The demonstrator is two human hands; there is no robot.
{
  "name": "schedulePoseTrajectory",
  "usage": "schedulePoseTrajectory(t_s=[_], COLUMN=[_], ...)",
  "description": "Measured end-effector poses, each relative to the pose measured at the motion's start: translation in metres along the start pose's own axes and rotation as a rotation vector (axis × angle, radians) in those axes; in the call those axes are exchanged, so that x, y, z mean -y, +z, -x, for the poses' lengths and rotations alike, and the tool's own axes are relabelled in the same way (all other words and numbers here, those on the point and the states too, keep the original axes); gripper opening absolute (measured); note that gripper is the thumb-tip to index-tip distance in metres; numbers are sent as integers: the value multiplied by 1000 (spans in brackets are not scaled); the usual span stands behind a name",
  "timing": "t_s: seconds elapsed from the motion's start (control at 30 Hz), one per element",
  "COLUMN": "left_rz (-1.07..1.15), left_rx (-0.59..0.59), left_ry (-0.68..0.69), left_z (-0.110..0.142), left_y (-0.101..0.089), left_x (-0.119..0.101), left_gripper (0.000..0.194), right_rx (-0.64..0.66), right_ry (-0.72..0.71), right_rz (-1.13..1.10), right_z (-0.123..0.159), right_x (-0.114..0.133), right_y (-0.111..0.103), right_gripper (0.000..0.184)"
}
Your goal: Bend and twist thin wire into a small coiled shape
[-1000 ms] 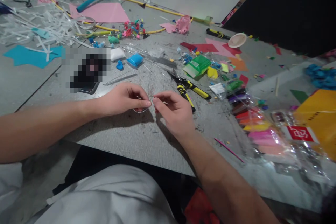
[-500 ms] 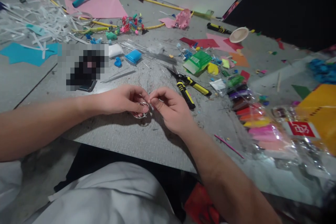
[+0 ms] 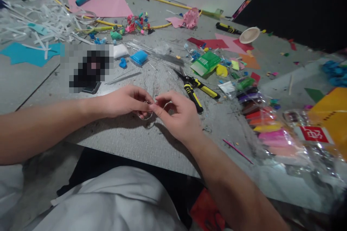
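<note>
1. Nearest, at 6 o'clock as counted from the wire ring, shows pale cloth over the lap, below the edge of the grey table.
2. At 4 o'clock, has a thin pink stick lying flat on the table.
3. In the centre of the clock, over the table, holds the silvery wire ring with the left hand, between thumb and curled fingers.
4. From 3 o'clock, brings the right hand close to the ring, with fingers bent and thumb and index tips narrowly apart; apparently touches the left thumb. Is not possible to see whether also pinches some wire.
5. Also at 3 o'clock, well apart, shows coloured packets in clear plastic.
6. At 2 o'clock, just beyond the right hand, has yellow-black cutters, with blades apart.
7. At 10 o'clock, shows a dark phone-like device, partly blurred.
8. Farther, at 12 o'clock, has a blue packet.
9. Farthest, at 11 o'clock, shows a pink sheet; at 1 o'clock, ruffled pink paper.
</note>
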State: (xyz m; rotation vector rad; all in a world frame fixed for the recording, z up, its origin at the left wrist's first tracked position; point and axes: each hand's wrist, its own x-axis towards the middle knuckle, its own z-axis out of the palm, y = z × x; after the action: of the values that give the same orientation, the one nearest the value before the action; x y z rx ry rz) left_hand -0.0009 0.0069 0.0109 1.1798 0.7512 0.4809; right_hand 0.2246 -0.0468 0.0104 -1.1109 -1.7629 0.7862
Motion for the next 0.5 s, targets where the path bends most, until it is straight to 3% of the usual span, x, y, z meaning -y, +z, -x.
schedulePoseTrajectory(t_s=[0.3,0.5], left_rz=[-160,-205], left_rx=[-124,-127], left_ry=[4,27], left_z=[7,5], left_y=[6,3], left_x=[-8,-2], left_gripper=[15,15], right_rx=[-12,-22], right_ry=[-207,-154], right_rz=[214,242], right_z=[3,4], right_x=[-6,-5], right_y=[4,7], right_gripper=[13,13])
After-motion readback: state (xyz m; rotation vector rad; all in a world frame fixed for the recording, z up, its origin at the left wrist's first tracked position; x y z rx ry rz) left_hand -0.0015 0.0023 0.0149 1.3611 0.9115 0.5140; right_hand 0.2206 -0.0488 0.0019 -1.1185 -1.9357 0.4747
